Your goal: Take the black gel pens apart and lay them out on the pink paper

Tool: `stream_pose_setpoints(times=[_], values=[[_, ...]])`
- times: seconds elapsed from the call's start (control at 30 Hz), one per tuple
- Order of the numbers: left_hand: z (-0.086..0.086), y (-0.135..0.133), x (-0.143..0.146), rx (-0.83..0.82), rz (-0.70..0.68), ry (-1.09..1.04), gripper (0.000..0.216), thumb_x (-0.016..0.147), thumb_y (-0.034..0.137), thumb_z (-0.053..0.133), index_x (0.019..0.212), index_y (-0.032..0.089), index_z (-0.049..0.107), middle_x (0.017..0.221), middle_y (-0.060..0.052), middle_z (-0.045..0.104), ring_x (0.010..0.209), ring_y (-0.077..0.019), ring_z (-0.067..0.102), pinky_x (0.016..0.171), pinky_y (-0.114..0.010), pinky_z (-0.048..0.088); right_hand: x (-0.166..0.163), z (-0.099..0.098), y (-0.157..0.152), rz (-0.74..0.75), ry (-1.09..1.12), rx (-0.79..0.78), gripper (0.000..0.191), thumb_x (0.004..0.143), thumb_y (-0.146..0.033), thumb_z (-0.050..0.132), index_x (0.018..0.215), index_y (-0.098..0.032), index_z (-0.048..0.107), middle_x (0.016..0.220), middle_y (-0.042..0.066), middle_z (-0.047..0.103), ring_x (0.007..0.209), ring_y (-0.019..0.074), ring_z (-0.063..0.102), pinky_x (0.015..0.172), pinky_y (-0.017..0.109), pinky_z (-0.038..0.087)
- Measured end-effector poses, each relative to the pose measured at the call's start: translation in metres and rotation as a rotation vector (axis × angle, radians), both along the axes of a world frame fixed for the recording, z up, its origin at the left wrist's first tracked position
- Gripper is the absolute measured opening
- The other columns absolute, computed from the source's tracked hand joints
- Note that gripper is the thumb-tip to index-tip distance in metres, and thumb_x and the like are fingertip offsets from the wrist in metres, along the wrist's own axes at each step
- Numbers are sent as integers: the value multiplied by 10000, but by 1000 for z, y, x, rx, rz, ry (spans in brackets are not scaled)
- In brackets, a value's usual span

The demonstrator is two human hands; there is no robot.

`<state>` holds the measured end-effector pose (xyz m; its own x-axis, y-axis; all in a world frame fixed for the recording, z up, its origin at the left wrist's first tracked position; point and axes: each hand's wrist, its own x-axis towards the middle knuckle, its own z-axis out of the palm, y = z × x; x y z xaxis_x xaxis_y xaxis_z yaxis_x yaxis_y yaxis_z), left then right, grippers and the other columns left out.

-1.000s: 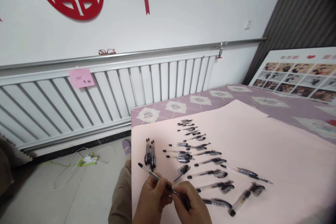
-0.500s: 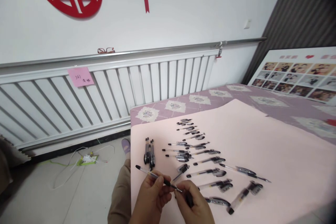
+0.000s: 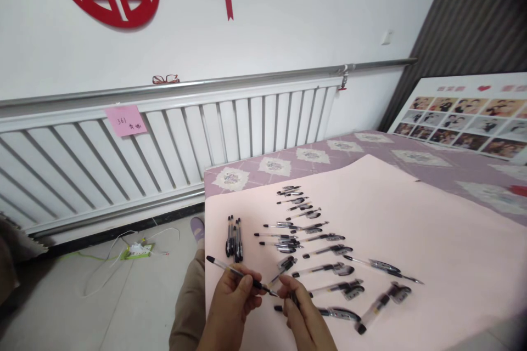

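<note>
My left hand [image 3: 233, 307] holds a clear pen [image 3: 236, 272] with a black end, angled up to the left, its tip pointing right. My right hand [image 3: 302, 315] is close beside the pen's tip and pinches a small dark pen cap [image 3: 293, 300]. Both hands hover over the near edge of a pink paper sheet [image 3: 411, 230]. A bundle of capped pens [image 3: 234, 238] lies just beyond my left hand. Several uncapped pens with loose caps [image 3: 313, 241] lie in rows to the right.
The pink sheet lies on a purple patterned bed [image 3: 370, 148]. A white radiator [image 3: 164, 142] with a pink note [image 3: 125, 119] and red glasses [image 3: 166, 79] runs along the wall. A photo board [image 3: 465, 115] leans at right. Cables and a power strip [image 3: 138, 251] lie on the floor.
My hands have drawn apart: the left one pulled the pen up and leftward, and the right one slid off the pen's tip with the cap.
</note>
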<state>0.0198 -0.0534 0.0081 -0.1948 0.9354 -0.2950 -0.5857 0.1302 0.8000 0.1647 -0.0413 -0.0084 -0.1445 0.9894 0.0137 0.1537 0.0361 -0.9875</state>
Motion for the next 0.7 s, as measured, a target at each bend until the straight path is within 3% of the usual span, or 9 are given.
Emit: stream_pose_setpoints(times=[0.1,0.23,0.3,0.43,0.57,0.7], values=[[-6,1,-3,-10,-48,50,194,678,265,660,746,171,505,755,4,637,607,-96,596,546,-221,435,4,-6,2,8,94,-35,288,796,-352,452,1042,-233,541,831,18,571,684,147,554,640,254,469],[-29,-3,-2,-94,-88,69,335,573,341,728,718,176,475,687,1,642,540,-114,596,459,-210,395,1,-20,2,-36,256,-188,414,779,-365,472,1169,-258,384,862,20,576,625,136,543,475,230,428],[-46,-7,2,-122,-124,65,380,543,384,737,709,178,464,670,3,637,504,-115,590,432,-210,382,-2,-28,0,-85,277,-217,376,738,-361,520,1085,-266,410,913,30,595,646,144,573,455,218,411],[-70,-16,11,-142,-188,19,419,518,426,743,700,175,461,693,9,625,472,-105,579,424,-212,371,-7,-39,-3,-54,156,-149,192,695,-329,569,853,-225,532,679,-17,588,563,139,558,489,232,429],[-74,-18,18,-165,-224,-45,439,510,431,749,707,184,444,648,28,613,468,-93,567,438,-203,345,-9,-42,-5,-11,-2,8,146,709,-312,559,806,-210,599,777,26,600,733,176,587,659,262,482],[-72,-16,22,-163,-234,-118,443,521,430,745,712,194,423,613,28,617,472,-81,548,459,-202,340,-5,-44,-7,42,-80,-41,193,726,-308,535,885,-207,575,743,15,613,722,179,605,604,245,492]])
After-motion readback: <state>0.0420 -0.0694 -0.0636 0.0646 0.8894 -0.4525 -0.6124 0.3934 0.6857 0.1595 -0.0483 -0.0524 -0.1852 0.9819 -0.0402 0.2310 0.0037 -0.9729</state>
